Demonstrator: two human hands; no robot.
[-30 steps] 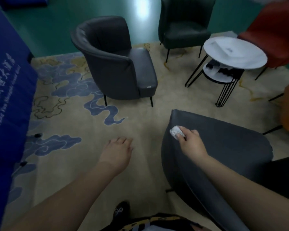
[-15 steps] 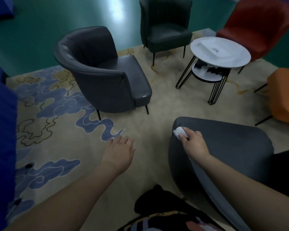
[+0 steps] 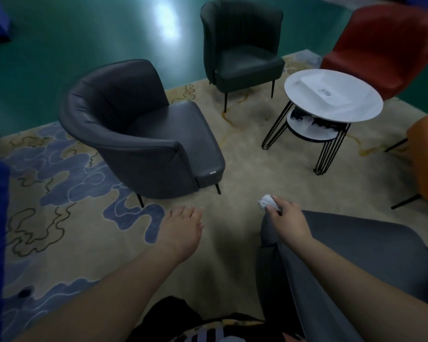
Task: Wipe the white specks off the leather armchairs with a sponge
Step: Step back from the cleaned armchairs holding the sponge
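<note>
head view: your right hand (image 3: 288, 219) pinches crumpled white sponge (image 3: 267, 201) at top edge of near grey armchair (image 3: 356, 245), maybe just off leather. backrest runs right from fingers. left hand (image 3: 181, 229) farther, fingers relaxed, holds nothing.

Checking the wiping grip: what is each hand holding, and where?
The right hand pinches the white sponge by its near side; the left hand holds nothing.
</note>
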